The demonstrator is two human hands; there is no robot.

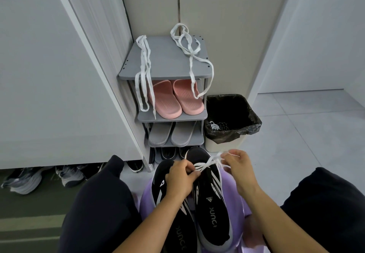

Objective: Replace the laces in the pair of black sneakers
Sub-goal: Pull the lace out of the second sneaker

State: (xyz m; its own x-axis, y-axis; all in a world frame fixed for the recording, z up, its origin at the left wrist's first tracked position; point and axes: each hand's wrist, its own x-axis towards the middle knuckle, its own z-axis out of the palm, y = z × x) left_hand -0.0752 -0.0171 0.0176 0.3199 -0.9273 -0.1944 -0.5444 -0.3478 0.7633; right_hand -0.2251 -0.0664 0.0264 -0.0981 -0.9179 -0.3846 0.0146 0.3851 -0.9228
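Two black sneakers with white stripes lie side by side on a purple stool [245,211] between my knees, toes pointing away. The right sneaker [211,209] carries a white lace [205,165] across its front eyelets. My left hand [180,177] pinches one part of this lace over the shoe. My right hand [238,166] pinches the other end, pulled up to the right. The left sneaker [167,199] lies partly under my left hand. Two more white laces hang over the grey rack's top shelf, one at the left [143,71] and one at the right [192,55].
The grey shoe rack [167,61] stands straight ahead with pink slippers [173,98], grey slippers [171,134] and dark shoes below. A bin with a black liner [231,118] stands to its right. More sneakers [45,175] lie under the white cabinet at left. Tiled floor stretches right.
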